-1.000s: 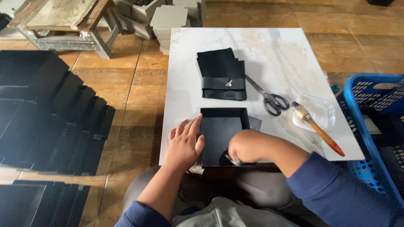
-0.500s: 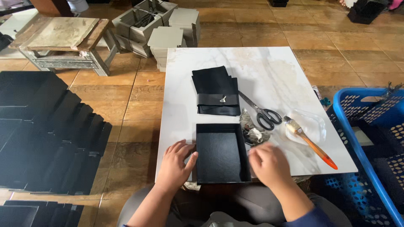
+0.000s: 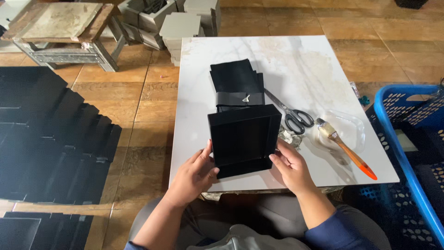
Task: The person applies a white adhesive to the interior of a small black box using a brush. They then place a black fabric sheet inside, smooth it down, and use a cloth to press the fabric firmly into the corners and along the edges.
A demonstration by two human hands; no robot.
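Note:
A shallow black box tray (image 3: 243, 139) is held tilted up above the near edge of the white marble-look table (image 3: 314, 69), its open side facing me. My left hand (image 3: 194, 173) grips its lower left corner. My right hand (image 3: 290, 166) grips its lower right edge. Just behind the tray lies a stack of black sheets (image 3: 236, 83) with a dark band across it.
Scissors (image 3: 291, 113) lie right of the stack. A brush with an orange handle (image 3: 347, 148) rests on a clear plastic dish (image 3: 349, 129). A blue crate (image 3: 411, 139) stands at right. Rows of black boxes (image 3: 51, 134) cover the floor at left. Grey boxes (image 3: 180, 25) and a low stool (image 3: 60, 28) stand farther back.
The black tray lay flat on the table under my hands; now both hands have lifted it and tilted it upright. My right hand moved from beside the tray onto its edge.

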